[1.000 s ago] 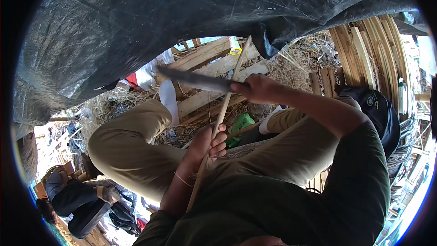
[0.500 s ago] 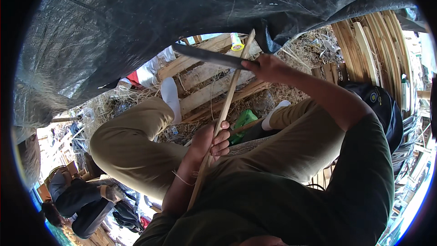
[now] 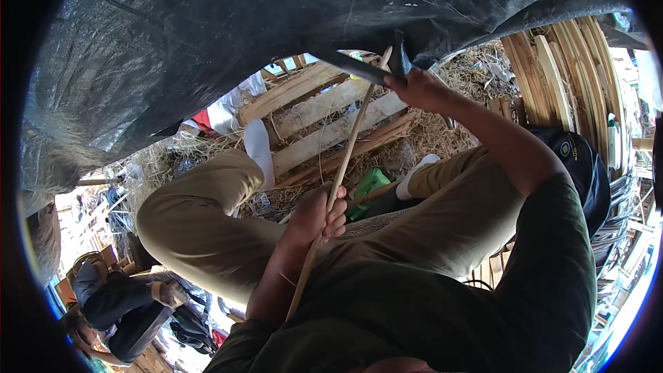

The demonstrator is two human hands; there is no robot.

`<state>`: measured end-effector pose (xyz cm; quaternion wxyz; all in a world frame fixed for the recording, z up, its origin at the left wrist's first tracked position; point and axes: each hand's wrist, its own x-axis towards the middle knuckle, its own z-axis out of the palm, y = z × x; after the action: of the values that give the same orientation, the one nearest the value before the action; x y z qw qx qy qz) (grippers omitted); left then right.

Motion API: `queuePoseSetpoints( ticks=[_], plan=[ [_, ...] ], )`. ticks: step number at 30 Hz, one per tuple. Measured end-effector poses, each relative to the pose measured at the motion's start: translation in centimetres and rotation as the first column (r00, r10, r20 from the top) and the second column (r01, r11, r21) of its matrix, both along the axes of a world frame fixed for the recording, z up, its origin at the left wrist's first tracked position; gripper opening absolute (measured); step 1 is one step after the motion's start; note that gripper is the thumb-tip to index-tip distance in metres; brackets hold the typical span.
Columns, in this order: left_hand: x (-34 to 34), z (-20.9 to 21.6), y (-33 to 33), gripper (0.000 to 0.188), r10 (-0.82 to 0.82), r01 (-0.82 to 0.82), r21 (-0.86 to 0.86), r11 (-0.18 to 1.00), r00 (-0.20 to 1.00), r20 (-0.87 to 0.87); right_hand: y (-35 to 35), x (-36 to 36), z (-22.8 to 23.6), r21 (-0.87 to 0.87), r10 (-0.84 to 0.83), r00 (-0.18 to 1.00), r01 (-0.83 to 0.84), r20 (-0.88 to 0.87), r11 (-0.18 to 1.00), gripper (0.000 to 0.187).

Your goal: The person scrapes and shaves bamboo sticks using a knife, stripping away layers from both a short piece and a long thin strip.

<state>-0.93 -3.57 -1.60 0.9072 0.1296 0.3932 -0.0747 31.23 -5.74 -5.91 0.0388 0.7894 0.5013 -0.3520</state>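
My left hand (image 3: 319, 215) is closed around a long, thin wooden stick (image 3: 351, 145), low down by my lap. The stick slants up and away from me, its lower end against my shirt. In my right hand (image 3: 421, 90) is the handle of a machete (image 3: 353, 65). Its dark blade crosses the stick near the far tip and seems to touch it. Part of the blade toward its tip is hard to make out against the dark tarp.
A black tarp (image 3: 228, 34) hangs low ahead. Below it lies a wooden pallet (image 3: 311, 112) on straw. Wood slats (image 3: 573, 69) stand at the right beside a black bag (image 3: 573, 159). A green plastic bag (image 3: 367, 190) lies between my legs. Another person (image 3: 128, 304) sits at lower left.
My right hand has moved a little up and to the right with the machete, toward the stick's far end. The stick has turned and looks narrower. My left hand keeps its grip.
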Motion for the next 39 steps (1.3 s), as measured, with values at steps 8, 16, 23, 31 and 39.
queuePoseSetpoints(
  ticks=[8,16,23,31,39],
  plan=[
    [-0.2,-0.3,-0.3,0.021,0.010,-0.010,0.018,1.000,1.000,-0.005,-1.4,-6.0,0.8,0.129,0.105,0.976,-0.082,-0.189,0.988,0.072],
    [0.0,-0.7,0.3,0.019,0.015,-0.015,0.011,1.000,1.000,0.014,-2.2,-4.9,-3.1,0.148,0.383,0.874,-0.439,0.298,0.886,0.059],
    [-0.3,0.2,0.6,0.019,0.044,-0.044,-0.013,0.999,0.998,0.039,-0.3,-4.4,0.8,0.138,0.004,1.000,-0.006,0.019,0.990,0.054],
    [0.1,-1.1,-0.1,0.019,0.046,-0.034,-0.129,0.991,0.995,0.091,-1.9,-7.9,1.7,0.131,0.009,0.992,0.007,-0.125,0.991,0.074],
    [0.2,-0.4,0.8,0.019,0.007,-0.006,-0.008,1.000,0.998,0.062,-1.7,-4.7,-0.9,0.198,0.214,0.966,-0.240,0.145,0.951,0.065]
  ],
)
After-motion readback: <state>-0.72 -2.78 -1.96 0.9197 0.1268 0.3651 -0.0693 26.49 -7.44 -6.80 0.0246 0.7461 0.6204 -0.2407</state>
